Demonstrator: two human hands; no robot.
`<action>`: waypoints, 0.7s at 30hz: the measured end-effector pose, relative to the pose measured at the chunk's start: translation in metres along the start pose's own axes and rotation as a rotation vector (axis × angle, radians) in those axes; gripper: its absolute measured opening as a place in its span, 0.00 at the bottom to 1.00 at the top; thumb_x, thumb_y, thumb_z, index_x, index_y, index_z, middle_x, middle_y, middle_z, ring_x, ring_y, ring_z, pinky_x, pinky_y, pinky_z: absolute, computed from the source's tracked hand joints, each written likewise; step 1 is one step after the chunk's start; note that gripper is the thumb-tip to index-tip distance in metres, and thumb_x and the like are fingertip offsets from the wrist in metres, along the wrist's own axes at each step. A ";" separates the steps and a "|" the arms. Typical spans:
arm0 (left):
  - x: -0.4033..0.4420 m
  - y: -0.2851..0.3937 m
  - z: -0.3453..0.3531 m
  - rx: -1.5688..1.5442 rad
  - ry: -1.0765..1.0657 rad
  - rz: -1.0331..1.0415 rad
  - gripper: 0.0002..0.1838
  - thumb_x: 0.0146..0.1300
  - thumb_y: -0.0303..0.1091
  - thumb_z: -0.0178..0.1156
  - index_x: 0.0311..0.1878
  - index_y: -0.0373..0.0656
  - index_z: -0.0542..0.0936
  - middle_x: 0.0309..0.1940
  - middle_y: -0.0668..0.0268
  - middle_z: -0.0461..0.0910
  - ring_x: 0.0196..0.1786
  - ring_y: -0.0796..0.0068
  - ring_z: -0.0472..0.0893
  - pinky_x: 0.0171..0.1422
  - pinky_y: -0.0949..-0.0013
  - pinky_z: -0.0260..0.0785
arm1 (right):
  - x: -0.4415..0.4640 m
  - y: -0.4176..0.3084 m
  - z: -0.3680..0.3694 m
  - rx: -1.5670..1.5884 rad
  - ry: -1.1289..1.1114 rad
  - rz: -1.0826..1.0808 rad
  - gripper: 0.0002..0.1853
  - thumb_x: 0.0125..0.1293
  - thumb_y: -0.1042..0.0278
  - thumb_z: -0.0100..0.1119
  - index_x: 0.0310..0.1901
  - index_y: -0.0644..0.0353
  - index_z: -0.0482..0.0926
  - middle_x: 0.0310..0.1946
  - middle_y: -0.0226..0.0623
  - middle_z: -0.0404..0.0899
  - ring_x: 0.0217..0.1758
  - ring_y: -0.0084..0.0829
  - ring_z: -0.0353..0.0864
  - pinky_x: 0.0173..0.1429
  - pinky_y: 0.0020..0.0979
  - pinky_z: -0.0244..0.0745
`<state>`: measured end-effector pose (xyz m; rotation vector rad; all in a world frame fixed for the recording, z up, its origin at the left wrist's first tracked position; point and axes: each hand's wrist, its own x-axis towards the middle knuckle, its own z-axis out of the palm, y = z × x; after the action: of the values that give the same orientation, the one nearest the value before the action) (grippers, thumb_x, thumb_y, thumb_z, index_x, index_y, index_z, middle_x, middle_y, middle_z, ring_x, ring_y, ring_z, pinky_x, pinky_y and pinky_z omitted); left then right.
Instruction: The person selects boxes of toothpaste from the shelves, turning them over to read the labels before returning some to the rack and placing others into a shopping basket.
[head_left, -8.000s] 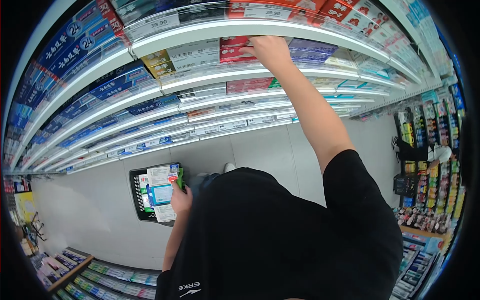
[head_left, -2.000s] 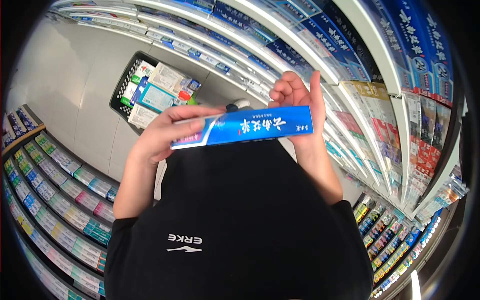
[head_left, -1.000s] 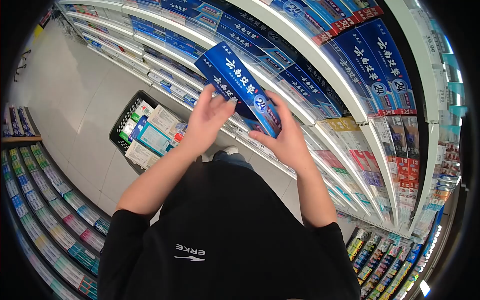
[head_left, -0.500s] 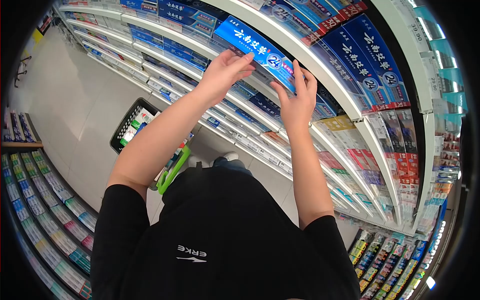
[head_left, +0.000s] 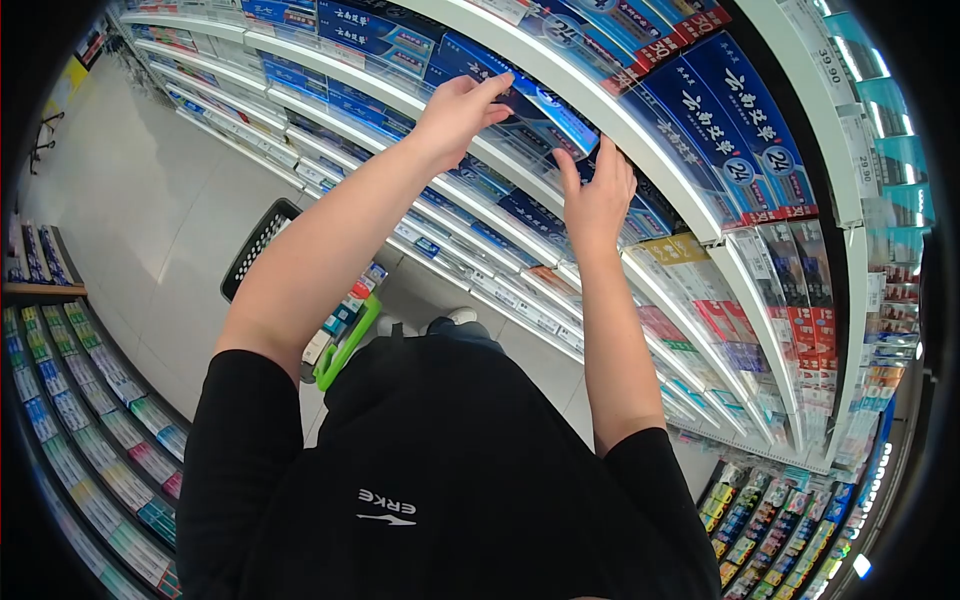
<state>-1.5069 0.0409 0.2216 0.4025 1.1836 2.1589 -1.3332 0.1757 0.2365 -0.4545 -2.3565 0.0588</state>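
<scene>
A blue toothpaste box (head_left: 560, 122) with white lettering lies tilted at the front of a shelf, partly in under the shelf above. At its left part, my left hand (head_left: 462, 118) has bent fingers and thumb against the near edge. My right hand (head_left: 597, 195) grips the right end, thumb below and fingers on the far side. Similar dark blue toothpaste boxes (head_left: 375, 40) stand along the same shelf to the left. More large blue boxes (head_left: 735, 130) sit on the shelf to the right.
A dark shopping basket (head_left: 262, 240) with a green handle (head_left: 350, 345) and packages inside is at floor level, left of my body. White shelf edges (head_left: 680, 185) curve close by my right hand. Another stocked rack (head_left: 90, 430) stands at lower left, with tiled floor (head_left: 170, 200) between.
The toothpaste box has moved inward onto the shelf and tipped, so its printed front shows less and its edge more. Both hands have followed it slightly.
</scene>
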 end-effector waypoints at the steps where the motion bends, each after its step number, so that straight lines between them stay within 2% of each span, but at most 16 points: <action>1: 0.004 -0.001 0.000 0.014 0.001 0.006 0.32 0.68 0.48 0.69 0.55 0.24 0.71 0.52 0.52 0.76 0.53 0.64 0.82 0.66 0.65 0.75 | 0.003 0.001 0.002 -0.024 0.007 -0.012 0.34 0.69 0.49 0.67 0.68 0.65 0.71 0.55 0.54 0.80 0.60 0.53 0.77 0.64 0.49 0.68; 4: 0.009 0.002 0.002 0.179 0.029 -0.037 0.33 0.68 0.54 0.67 0.51 0.24 0.75 0.46 0.52 0.81 0.45 0.65 0.84 0.59 0.66 0.80 | 0.011 0.000 0.003 -0.059 -0.077 0.047 0.32 0.74 0.49 0.60 0.68 0.66 0.71 0.53 0.57 0.81 0.58 0.57 0.78 0.63 0.52 0.69; 7: 0.005 0.012 0.000 0.378 0.025 -0.110 0.33 0.68 0.59 0.65 0.45 0.29 0.80 0.36 0.57 0.84 0.38 0.66 0.84 0.49 0.65 0.81 | 0.016 0.003 0.007 -0.071 -0.141 0.078 0.30 0.76 0.48 0.57 0.67 0.66 0.71 0.50 0.60 0.82 0.54 0.61 0.80 0.60 0.55 0.70; 10: -0.005 0.019 -0.014 0.955 0.220 0.219 0.30 0.65 0.60 0.68 0.38 0.34 0.83 0.27 0.57 0.84 0.34 0.63 0.86 0.39 0.61 0.80 | 0.025 0.007 0.004 -0.072 -0.262 0.125 0.29 0.76 0.48 0.56 0.66 0.65 0.72 0.50 0.62 0.82 0.52 0.63 0.81 0.58 0.55 0.72; 11: -0.007 0.022 -0.020 1.044 0.268 0.281 0.28 0.64 0.56 0.70 0.49 0.37 0.83 0.38 0.55 0.86 0.43 0.59 0.86 0.50 0.57 0.77 | 0.028 0.008 0.002 -0.069 -0.319 0.153 0.28 0.76 0.48 0.56 0.65 0.64 0.73 0.50 0.62 0.82 0.52 0.63 0.81 0.58 0.56 0.73; 14: 0.017 0.016 -0.063 1.502 0.547 1.173 0.28 0.64 0.54 0.71 0.56 0.41 0.80 0.50 0.57 0.84 0.54 0.60 0.82 0.65 0.54 0.70 | 0.031 0.010 0.006 -0.071 -0.264 0.111 0.28 0.76 0.47 0.56 0.66 0.63 0.73 0.54 0.62 0.81 0.55 0.63 0.80 0.60 0.54 0.74; 17: 0.029 0.033 -0.085 1.703 0.380 1.257 0.29 0.63 0.49 0.72 0.60 0.42 0.77 0.56 0.57 0.81 0.63 0.58 0.77 0.75 0.51 0.60 | 0.038 0.000 0.003 0.010 -0.257 0.176 0.30 0.75 0.46 0.56 0.67 0.63 0.73 0.57 0.62 0.79 0.58 0.63 0.79 0.64 0.53 0.74; 20: 0.042 0.035 -0.101 1.759 0.285 1.202 0.25 0.64 0.48 0.70 0.58 0.42 0.79 0.54 0.61 0.83 0.62 0.61 0.79 0.76 0.52 0.62 | 0.042 0.002 0.009 -0.009 -0.286 0.178 0.31 0.76 0.46 0.56 0.69 0.62 0.71 0.61 0.62 0.77 0.61 0.62 0.78 0.67 0.51 0.72; 21: 0.046 0.038 -0.103 1.764 0.269 1.204 0.24 0.64 0.48 0.70 0.57 0.43 0.80 0.53 0.62 0.83 0.61 0.61 0.79 0.75 0.52 0.63 | 0.042 0.006 0.014 -0.016 -0.242 0.136 0.32 0.74 0.46 0.58 0.70 0.60 0.69 0.62 0.60 0.77 0.61 0.61 0.78 0.66 0.51 0.73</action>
<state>-1.6116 -0.0098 0.1948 1.8987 3.3538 1.0455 -1.3690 0.1965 0.2527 -0.6470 -2.5604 0.1671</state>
